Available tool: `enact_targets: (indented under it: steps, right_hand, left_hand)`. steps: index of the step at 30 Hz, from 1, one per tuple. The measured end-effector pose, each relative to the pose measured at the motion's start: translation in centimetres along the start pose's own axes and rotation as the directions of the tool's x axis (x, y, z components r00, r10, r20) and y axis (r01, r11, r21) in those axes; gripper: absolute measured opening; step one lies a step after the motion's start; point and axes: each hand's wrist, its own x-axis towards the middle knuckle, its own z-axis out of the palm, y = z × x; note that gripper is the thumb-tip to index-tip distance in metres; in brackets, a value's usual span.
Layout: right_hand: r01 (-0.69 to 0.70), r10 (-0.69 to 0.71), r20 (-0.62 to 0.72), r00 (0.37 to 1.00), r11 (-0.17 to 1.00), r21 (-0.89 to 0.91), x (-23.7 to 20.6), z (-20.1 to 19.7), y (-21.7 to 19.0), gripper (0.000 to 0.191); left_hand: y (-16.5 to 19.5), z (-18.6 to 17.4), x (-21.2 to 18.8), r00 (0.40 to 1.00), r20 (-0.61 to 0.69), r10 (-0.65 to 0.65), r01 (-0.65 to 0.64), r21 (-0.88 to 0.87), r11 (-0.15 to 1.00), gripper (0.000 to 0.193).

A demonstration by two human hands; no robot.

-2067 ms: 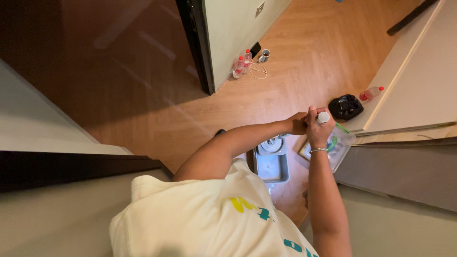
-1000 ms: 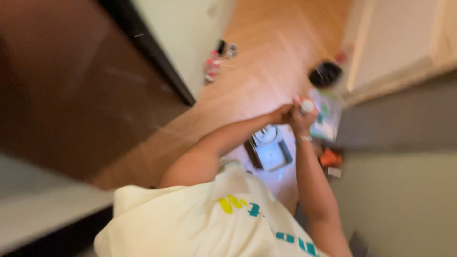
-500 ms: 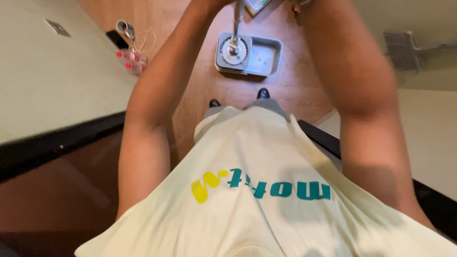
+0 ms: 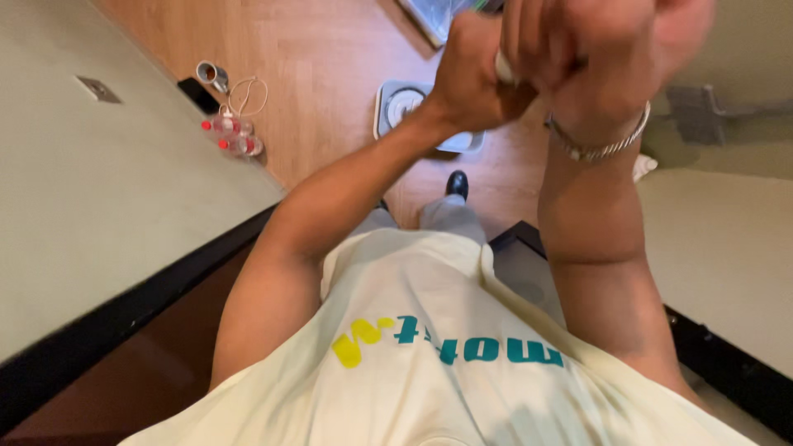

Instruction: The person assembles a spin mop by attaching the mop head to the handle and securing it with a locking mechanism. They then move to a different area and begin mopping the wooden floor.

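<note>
Hands are raised close to the camera, near the top edge of the view, and they press together around a small whitish object (image 4: 501, 66), of which only a little piece shows between them. What this object is I cannot tell, because the fingers hide almost all of it. The left hand (image 4: 471, 74) has its fingers curled tightly, and the knuckles point up. The right hand (image 4: 607, 45) is blurred, its fingers are also closed, and they overlap the left hand, so both hands grip the same object. On the right wrist sits a silver bracelet (image 4: 599, 144). Below the arms a cream T-shirt (image 4: 429, 363) with yellow and teal letters fills the lower part of the view. Far below, on the wooden floor (image 4: 322, 74), a white bathroom scale (image 4: 396, 103) lies just behind the left forearm, and one dark shoe (image 4: 456, 183) is near it. By the wall on the left side stand two small clear bottles with red caps (image 4: 233, 136), next to a thin white cable (image 4: 248, 95)
</note>
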Motion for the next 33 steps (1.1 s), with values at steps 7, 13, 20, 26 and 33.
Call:
enact_targets:
  steps: [7, 13, 20, 26, 33]
  right_hand:
    - [0.008, -0.008, 0.026, 1.0, 1.0, 0.005, -1.3, -5.1, 8.6, 0.041]
    - [-0.055, 0.051, -0.024, 0.998, 0.972, -0.229, -4.3, -5.3, 18.0, 0.05]
    - [-0.094, 0.087, -0.036, 0.996, 0.894, -0.438, -7.0, -7.2, 18.3, 0.045]
    - [-0.158, 0.158, -0.027, 0.987, 0.932, -0.326, -7.3, -5.4, 17.4, 0.031]
    - [-0.016, -0.008, -0.042, 0.999, 0.847, -0.531, -8.0, -4.6, 17.1, 0.029]
  left_hand:
    - [-8.5, 1.0, -5.6, 0.992, -0.044, -0.117, 0.118, 0.017, 0.993, 0.021]
    - [-15.1, -0.4, -12.9, 0.979, -0.024, -0.203, 0.203, 0.219, 0.954, 0.029]
    - [-13.7, -0.5, -13.6, 0.865, 0.124, -0.486, 0.419, 0.355, 0.836, 0.019]
    - [-11.3, -2.0, -12.8, 0.844, 0.078, -0.53, 0.531, 0.009, 0.847, 0.033]
    - [-9.1, -1.5, -11.8, 0.922, 0.027, -0.385, 0.385, 0.019, 0.923, 0.039]
